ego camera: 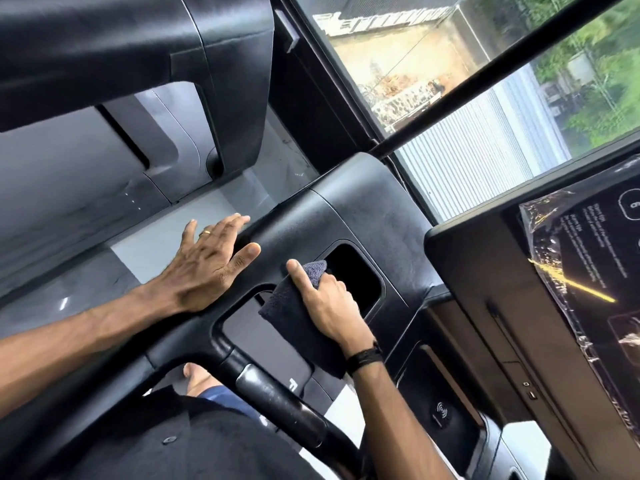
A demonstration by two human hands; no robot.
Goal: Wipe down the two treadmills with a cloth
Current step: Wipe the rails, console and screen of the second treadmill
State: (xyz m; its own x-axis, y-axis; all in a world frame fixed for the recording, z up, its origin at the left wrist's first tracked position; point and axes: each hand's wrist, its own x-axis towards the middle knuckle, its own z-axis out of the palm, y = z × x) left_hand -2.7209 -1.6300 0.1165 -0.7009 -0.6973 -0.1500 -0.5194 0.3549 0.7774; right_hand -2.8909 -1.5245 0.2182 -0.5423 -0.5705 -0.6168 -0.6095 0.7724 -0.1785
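I look down, tilted, at the black console frame of the near treadmill. My right hand grips a dark cloth and presses it on the frame beside a rounded cup-holder recess. My left hand lies flat on the frame's left edge, fingers spread, holding nothing; a ring is on one finger. The near treadmill's screen, partly under plastic film, is at the right. A second black treadmill frame fills the upper left.
A black handlebar with a shiny grip runs below my hands. A large window with a dark bar across it is straight ahead. Grey floor lies between the two machines. My foot shows below the frame.
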